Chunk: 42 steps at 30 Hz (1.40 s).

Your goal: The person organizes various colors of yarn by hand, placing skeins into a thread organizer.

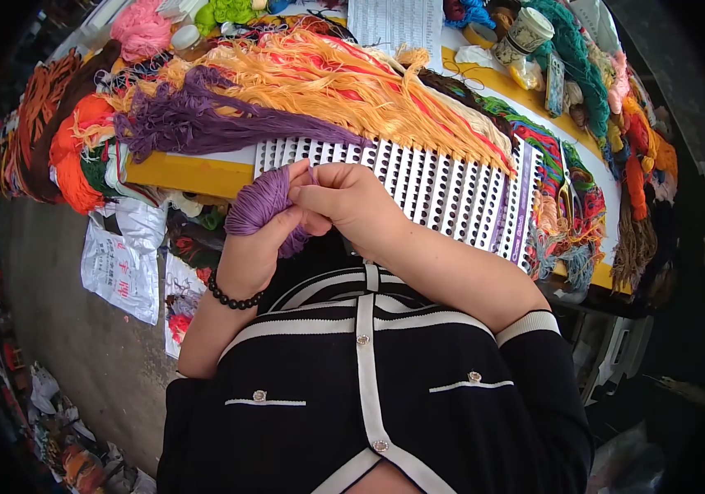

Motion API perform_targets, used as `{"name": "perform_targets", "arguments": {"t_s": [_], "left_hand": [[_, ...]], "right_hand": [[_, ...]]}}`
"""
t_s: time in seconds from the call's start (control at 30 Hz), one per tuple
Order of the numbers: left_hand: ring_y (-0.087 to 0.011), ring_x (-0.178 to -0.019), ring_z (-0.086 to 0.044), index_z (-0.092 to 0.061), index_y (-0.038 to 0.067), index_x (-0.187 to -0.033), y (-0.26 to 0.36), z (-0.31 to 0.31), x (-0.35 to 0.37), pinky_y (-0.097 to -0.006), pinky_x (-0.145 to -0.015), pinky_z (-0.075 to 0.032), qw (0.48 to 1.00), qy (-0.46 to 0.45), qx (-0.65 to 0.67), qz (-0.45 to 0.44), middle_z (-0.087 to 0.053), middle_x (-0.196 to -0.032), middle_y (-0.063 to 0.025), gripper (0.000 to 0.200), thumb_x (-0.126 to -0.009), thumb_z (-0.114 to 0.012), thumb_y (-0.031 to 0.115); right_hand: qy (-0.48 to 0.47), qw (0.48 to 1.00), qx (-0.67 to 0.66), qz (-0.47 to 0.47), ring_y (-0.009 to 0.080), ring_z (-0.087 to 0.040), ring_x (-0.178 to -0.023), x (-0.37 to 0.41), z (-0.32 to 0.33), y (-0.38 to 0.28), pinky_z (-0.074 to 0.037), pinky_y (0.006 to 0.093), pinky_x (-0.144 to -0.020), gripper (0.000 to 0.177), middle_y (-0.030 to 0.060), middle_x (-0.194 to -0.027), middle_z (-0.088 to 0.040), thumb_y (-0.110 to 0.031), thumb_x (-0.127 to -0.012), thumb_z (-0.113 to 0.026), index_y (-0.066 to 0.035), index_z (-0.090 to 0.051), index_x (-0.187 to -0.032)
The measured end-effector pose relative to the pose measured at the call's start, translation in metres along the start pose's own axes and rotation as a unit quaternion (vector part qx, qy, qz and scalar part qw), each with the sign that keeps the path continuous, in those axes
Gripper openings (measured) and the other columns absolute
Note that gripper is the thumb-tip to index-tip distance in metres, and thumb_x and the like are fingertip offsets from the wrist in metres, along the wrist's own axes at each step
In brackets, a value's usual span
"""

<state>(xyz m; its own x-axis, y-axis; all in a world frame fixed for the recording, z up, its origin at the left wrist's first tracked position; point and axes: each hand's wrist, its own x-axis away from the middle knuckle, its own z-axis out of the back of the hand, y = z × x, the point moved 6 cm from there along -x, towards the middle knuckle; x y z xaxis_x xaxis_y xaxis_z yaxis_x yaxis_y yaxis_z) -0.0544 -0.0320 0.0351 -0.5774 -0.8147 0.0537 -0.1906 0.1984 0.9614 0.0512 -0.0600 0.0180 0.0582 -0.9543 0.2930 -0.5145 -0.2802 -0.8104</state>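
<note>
A skein of light purple thread (pixel 255 203) is looped around the fingers of my left hand (pixel 268 240), which wears a black bead bracelet. Close against it, my right hand (pixel 354 200) has its thumb and fingers pinched together at the skein's upper right side. A strand between those fingertips is too small to make out clearly. Both hands are raised in front of my body at the table's near edge. Just beyond them lies a white perforated thread card (pixel 443 193), with dark purple thread (pixel 196 115) and orange-yellow thread (pixel 311 78) hanging from its holes.
Scissors (pixel 567 191) lie among multicoloured threads at the right. A printed sheet (pixel 398 29) and a patterned cup (pixel 529 31) are at the back. Along the near left stands the yellow table edge (pixel 175 173), with a white plastic bag (pixel 122 272) hanging below it.
</note>
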Motion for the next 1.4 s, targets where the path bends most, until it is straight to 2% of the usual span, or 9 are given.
{"name": "perform_targets", "arguments": {"t_s": [0.3,0.6,0.73,0.8,0.87,0.93,0.97,1.07,1.4], "left_hand": [[-0.0131,-0.08,-0.061,-0.039,-0.008,-0.13,-0.002,0.005,0.002,-0.0223,-0.061,-0.05,0.991,-0.037,0.078,0.102,-0.057,-0.115,-0.0136,0.048,-0.084,-0.047,0.006],[-0.0156,-0.084,-0.063,-0.049,-0.005,-0.122,-0.006,0.001,0.001,-0.022,-0.059,-0.052,0.994,-0.021,0.09,0.065,-0.059,-0.11,-0.0136,0.037,-0.086,-0.043,-0.004],[-0.0171,-0.087,-0.063,-0.051,-0.006,-0.118,-0.009,0.012,0.0,-0.0258,-0.068,-0.052,0.991,0.016,0.126,0.052,-0.061,-0.104,-0.0153,0.034,-0.085,-0.043,-0.003],[-0.0198,-0.086,-0.063,-0.051,-0.008,-0.115,0.002,0.021,-0.001,-0.0297,-0.077,-0.05,0.996,0.032,0.078,-0.018,-0.064,-0.094,-0.0165,0.032,-0.085,-0.043,-0.002],[-0.0216,-0.086,-0.063,-0.048,-0.01,-0.118,0.001,0.02,0.0,-0.0308,-0.084,-0.047,0.996,0.03,0.089,-0.008,-0.065,-0.087,-0.0169,0.035,-0.085,-0.043,-0.001],[-0.0206,-0.084,-0.063,-0.046,-0.01,-0.121,-0.003,0.009,-0.002,-0.029,-0.082,-0.047,0.995,-0.041,0.091,-0.003,-0.065,-0.085,-0.016,0.038,-0.085,-0.043,-0.001],[-0.0193,-0.081,-0.062,-0.043,-0.009,-0.125,-0.006,0.007,-0.002,-0.0293,-0.082,-0.047,0.996,-0.038,0.075,-0.008,-0.064,-0.092,-0.0156,0.04,-0.085,-0.044,-0.003],[-0.0156,-0.081,-0.06,-0.039,-0.007,-0.129,-0.008,0.004,-0.003,-0.0264,-0.077,-0.046,0.998,-0.008,-0.047,-0.043,-0.058,-0.107,-0.0124,0.046,-0.084,-0.044,-0.004],[-0.0105,-0.07,-0.058,-0.041,-0.005,-0.13,-0.005,-0.002,0.001,-0.0204,-0.063,-0.046,0.993,-0.042,-0.104,0.031,-0.061,-0.1,-0.0092,0.044,-0.086,-0.043,0.0]], "right_hand": [[-0.014,0.999,-0.05,-0.001,0.0084,-0.059,-0.073,0.007,0.0,-0.007,-0.048,0.0224,-0.07,0.008,0.0057,-0.081,-0.064,-0.005,-0.083,-0.06,0.002,-0.062,-0.087],[-0.015,1.0,0.009,-0.017,0.0104,-0.057,-0.072,0.006,0.004,-0.003,-0.045,0.0236,-0.069,0.007,0.0056,-0.074,-0.062,-0.005,-0.081,-0.063,0.001,-0.064,-0.08],[0.0,0.997,-0.068,0.027,0.0113,-0.057,-0.076,0.003,0.006,-0.014,-0.044,0.027,-0.074,0.011,0.004,-0.071,-0.061,-0.011,-0.083,-0.061,0.0,-0.063,-0.08],[0.004,0.981,-0.191,0.014,0.0126,-0.056,-0.081,-0.002,0.014,-0.015,-0.043,0.0283,-0.079,0.014,0.0024,-0.07,-0.059,-0.013,-0.084,-0.056,-0.002,-0.063,-0.082],[0.012,0.974,-0.226,-0.018,0.0118,-0.055,-0.073,-0.001,0.016,-0.011,-0.042,0.0256,-0.073,0.016,0.0017,-0.072,-0.059,-0.015,-0.085,-0.053,-0.002,-0.063,-0.085],[-0.029,0.997,-0.067,-0.016,0.0099,-0.053,-0.067,0.0,0.01,-0.009,-0.039,0.0236,-0.065,0.014,0.002,-0.073,-0.059,-0.013,-0.084,-0.055,-0.001,-0.063,-0.085],[0.025,0.999,-0.041,-0.019,0.0088,-0.05,-0.059,0.002,0.007,-0.005,-0.035,0.0222,-0.056,0.012,0.003,-0.068,-0.058,-0.011,-0.082,-0.059,0.0,-0.063,-0.083],[0.008,0.999,-0.039,-0.012,0.0092,-0.049,-0.055,0.001,0.004,0.001,-0.034,0.0218,-0.052,0.008,0.0037,-0.063,-0.057,-0.008,-0.08,-0.061,0.0,-0.063,-0.081],[-0.011,0.998,-0.064,-0.015,0.0094,-0.047,-0.05,0.003,0.002,-0.003,-0.044,0.0236,-0.056,0.007,0.0025,-0.06,-0.054,-0.005,-0.081,-0.061,0.001,-0.061,-0.078]]}}
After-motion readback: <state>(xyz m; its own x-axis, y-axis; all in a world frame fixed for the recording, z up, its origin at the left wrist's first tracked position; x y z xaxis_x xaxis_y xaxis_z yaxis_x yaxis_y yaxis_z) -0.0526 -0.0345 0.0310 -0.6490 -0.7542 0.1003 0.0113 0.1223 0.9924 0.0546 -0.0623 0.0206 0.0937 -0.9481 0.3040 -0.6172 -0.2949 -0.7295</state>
